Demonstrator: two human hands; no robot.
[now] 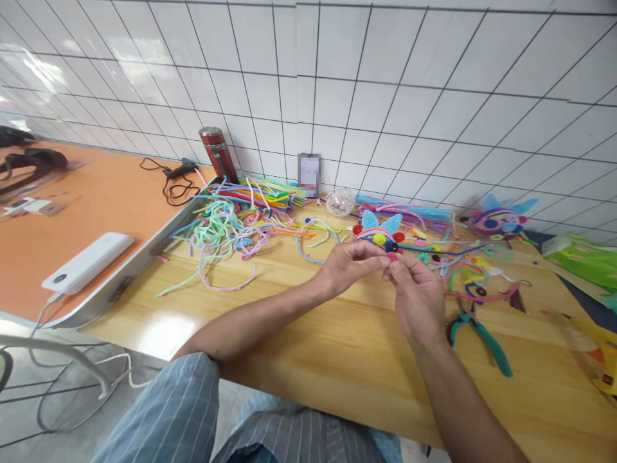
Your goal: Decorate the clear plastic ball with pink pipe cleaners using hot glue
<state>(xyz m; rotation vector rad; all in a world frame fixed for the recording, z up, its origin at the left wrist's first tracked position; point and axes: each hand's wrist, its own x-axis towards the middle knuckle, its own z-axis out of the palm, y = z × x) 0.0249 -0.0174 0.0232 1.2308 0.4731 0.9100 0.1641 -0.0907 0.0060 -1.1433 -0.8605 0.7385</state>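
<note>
Both my hands meet over the wooden table (308, 334). My left hand (351, 265) pinches a small round pinkish-red button (393, 256) at its edge. My right hand (418, 286) has its thumb and fingers closed on the same button from the other side. Just behind my fingers lies a pipe-cleaner piece with two blue pointed ears (380, 222), trimmed with yellow, red and dark buttons. Pliers with teal handles (482, 331) lie to the right of my right forearm.
Loose pipe cleaners (219, 225) are heaped at the left. A red thermos (219, 154), a phone (309, 173) and a clear ball (340, 202) stand along the wall. Another eared piece (499, 218) sits at right, near a yellow tool (598, 360). A white power bank (88, 262) lies on the orange table.
</note>
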